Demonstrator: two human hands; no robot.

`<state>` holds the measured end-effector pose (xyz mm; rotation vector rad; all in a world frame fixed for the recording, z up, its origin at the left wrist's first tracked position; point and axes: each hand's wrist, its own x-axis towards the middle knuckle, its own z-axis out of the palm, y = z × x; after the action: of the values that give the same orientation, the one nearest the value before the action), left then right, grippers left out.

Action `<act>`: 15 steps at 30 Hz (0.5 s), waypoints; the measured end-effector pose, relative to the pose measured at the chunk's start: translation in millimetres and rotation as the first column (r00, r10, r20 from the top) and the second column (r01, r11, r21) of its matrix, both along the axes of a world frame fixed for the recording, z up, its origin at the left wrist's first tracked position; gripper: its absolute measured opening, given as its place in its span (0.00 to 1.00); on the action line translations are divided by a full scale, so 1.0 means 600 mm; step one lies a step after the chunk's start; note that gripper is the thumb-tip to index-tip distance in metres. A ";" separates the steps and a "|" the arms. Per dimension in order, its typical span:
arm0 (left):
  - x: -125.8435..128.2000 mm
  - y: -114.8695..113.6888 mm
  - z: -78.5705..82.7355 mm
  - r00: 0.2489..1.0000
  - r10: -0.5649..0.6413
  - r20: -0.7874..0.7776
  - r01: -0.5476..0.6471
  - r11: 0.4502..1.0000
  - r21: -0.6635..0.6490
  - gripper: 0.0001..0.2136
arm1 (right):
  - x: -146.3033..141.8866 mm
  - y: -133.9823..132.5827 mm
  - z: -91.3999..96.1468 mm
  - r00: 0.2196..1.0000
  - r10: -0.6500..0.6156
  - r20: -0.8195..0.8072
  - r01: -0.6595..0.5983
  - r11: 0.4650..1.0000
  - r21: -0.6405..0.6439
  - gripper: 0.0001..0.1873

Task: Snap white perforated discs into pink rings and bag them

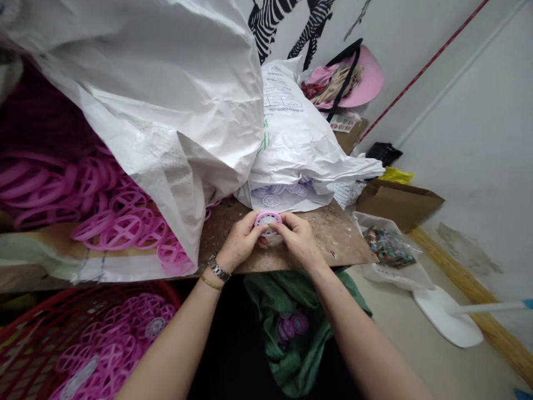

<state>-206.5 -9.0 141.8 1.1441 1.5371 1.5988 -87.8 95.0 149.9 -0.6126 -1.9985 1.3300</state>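
The left hand [241,239] and the right hand [298,238] both hold one disc [267,219], a pink rim around a pale slotted centre. Each hand is closed on its own side of the disc, with the thumb pressed on its face. The disc is over the near middle of the tabletop [328,230]; whether it touches the surface I cannot tell. A watch [219,268] is on the left wrist.

On the left, a big white sack [166,105] lies open, with pink rings [125,229] spilling from its mouth. Just beyond the hands, a printed sack [300,139] shows pale discs [271,200] in its opening. At near left, below the tabletop, a red basket [33,333] holds more pink rings. Between the forearms, a green cloth [277,364] carries pinkish-purple pieces [293,326]. To the right are a bin [400,278] of small mixed pieces, a cardboard box [400,203] and a white shovel [447,316].
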 end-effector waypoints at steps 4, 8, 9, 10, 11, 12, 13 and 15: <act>-0.002 -0.001 -0.004 1.000 0.014 0.019 -0.014 1.000 -0.017 0.12 | -0.006 0.006 -0.001 0.998 0.065 0.008 -0.065 0.997 -0.028 0.12; -0.003 0.000 -0.003 0.994 -0.094 0.059 0.099 0.991 -0.087 0.14 | -0.004 0.001 0.007 0.998 0.061 -0.022 -0.060 0.998 0.010 0.13; -0.002 -0.001 -0.001 0.993 -0.107 0.052 0.111 0.990 -0.084 0.14 | -0.003 -0.001 0.009 0.999 0.051 -0.016 -0.050 0.998 0.026 0.13; -0.002 -0.002 0.000 0.994 -0.103 0.032 0.105 0.992 -0.073 0.13 | -0.002 -0.003 0.010 0.999 0.039 -0.007 -0.039 0.998 0.043 0.12; -0.002 -0.002 0.001 0.996 -0.087 0.005 0.087 0.994 -0.063 0.13 | -0.002 -0.003 0.011 1.000 0.029 0.007 -0.030 0.998 0.062 0.12; -0.002 -0.003 0.002 0.997 -0.067 -0.023 0.065 0.996 -0.056 0.12 | -0.002 -0.003 0.011 0.999 0.026 0.023 -0.028 0.997 0.077 0.12; -0.003 -0.004 0.003 0.998 -0.050 -0.049 0.047 0.997 -0.058 0.12 | -0.004 -0.001 0.011 0.998 0.032 0.045 -0.035 0.996 0.087 0.13; -0.004 -0.004 0.003 0.993 -0.034 -0.109 0.026 0.997 -0.072 0.12 | -0.007 0.006 0.010 0.992 0.064 0.112 -0.074 0.993 0.088 0.13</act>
<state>-209.0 -11.5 143.4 1.2283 1.6254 1.4718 -91.7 98.5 156.1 -0.5892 -2.1744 1.2600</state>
